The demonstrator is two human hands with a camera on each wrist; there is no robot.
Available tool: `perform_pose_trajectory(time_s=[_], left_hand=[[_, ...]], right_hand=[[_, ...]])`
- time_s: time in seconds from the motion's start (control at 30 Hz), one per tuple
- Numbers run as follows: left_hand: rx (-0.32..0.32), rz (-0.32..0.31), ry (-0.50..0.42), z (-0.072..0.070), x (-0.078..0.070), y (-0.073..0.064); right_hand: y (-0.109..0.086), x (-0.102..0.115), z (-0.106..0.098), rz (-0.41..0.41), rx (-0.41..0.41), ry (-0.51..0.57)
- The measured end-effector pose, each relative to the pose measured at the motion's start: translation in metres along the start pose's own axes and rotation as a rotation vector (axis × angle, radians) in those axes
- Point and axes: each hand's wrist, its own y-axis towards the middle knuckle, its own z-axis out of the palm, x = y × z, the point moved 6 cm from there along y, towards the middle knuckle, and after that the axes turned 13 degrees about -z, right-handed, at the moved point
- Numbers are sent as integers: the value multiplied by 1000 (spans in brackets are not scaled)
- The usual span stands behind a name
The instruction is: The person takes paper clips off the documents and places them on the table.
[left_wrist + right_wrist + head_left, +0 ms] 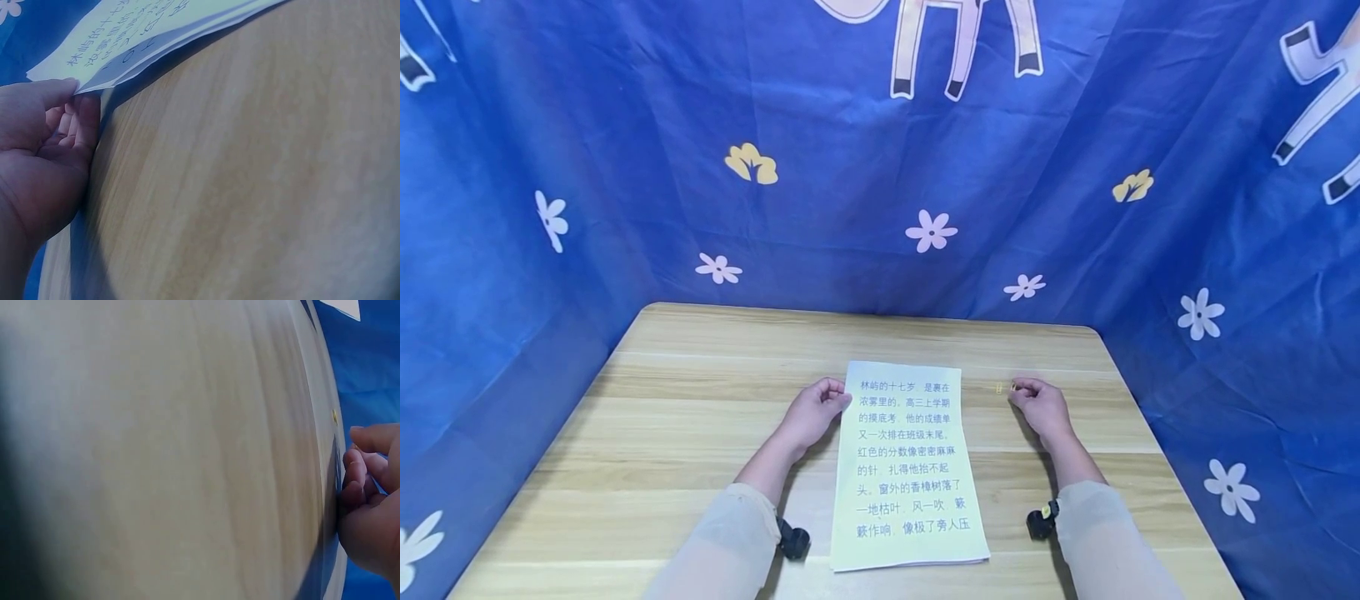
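A thin stack of printed paper sheets [904,467] lies upright on the table, lines of Chinese text facing up. My left hand [816,410] pinches its upper left edge. In the left wrist view, the thumb of that hand [47,137] lies on top of the sheets [125,44] with the fingers below, and the layered edges stand slightly apart. To the right of the paper, my right hand [1041,406] pinches a small gold paper clip [1013,387] at its fingertips. Another gold paper clip [999,387] lies just left of it; the fingers partly hide the held one.
The light wooden table [700,367] has rounded far corners. Blue curtain cloth [835,225] with flowers and animal figures hangs behind it and along both sides. A small black camera sits on the left wrist [793,540] and another on the right wrist [1041,522].
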Motion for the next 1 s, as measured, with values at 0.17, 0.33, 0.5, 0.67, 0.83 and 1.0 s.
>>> perform_pose_trajectory(time_s=[0.17,0.33,0.5,0.67,0.83,1.0], left_hand=[[-4,-5,-2,-1,2,1],[-4,2,-4,0,1,1],[-2,3,-7,0,-1,0],[-1,5,-7,0,-1,-1],[-1,6,-2,0,-1,0],[-2,3,2,0,-1,-1]], right_hand=[[1,2,1,-22,25,-80],[2,2,1,-33,26,-130],[3,3,2,-42,36,-166],[4,3,3,-43,46,-177],[3,2,3,-30,58,-172],[3,2,3,-38,67,-195]])
